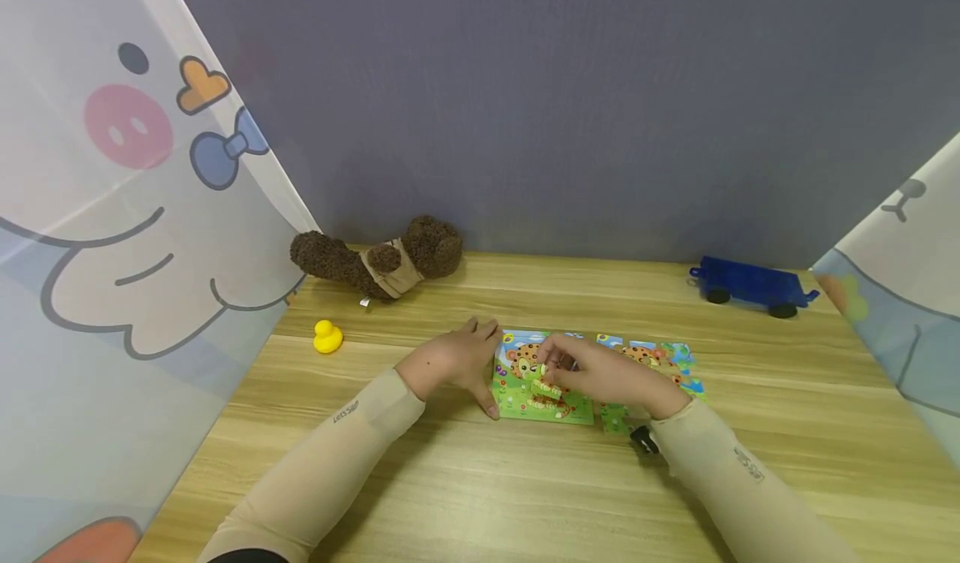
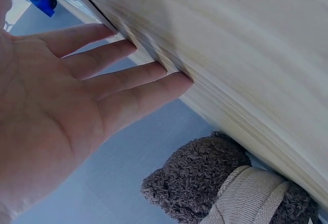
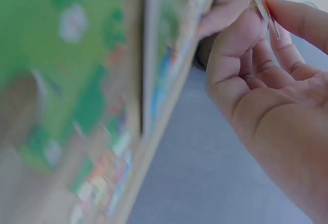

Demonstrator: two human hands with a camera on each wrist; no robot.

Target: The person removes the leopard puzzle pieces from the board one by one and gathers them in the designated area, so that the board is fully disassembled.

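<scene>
A jigsaw puzzle board (image 1: 512, 409) with a spotted leopard on green grass lies flat on the table. Along its left edge my left hand (image 1: 459, 363) rests with thumb and fingers spread; in the left wrist view, straight fingertips (image 2: 179, 82) touch the tabletop. Over the board's middle, my right hand (image 1: 600, 373) pinches a small green puzzle piece (image 1: 546, 388) between thumb and fingers. The right wrist view shows this piece (image 3: 264, 9) edge-on as a thin strip. To the board's right lie several puzzle pieces (image 1: 686, 363) in leopard, green and blue colours, partly hidden under my right forearm.
A brown teddy bear (image 1: 435, 248) lies at the back left, with a yellow rubber duck (image 1: 327, 338) in front of it. A blue toy trailer (image 1: 753, 284) with black wheels stands at the back right. A grey wall (image 1: 570, 129) borders the wooden table (image 1: 480, 496).
</scene>
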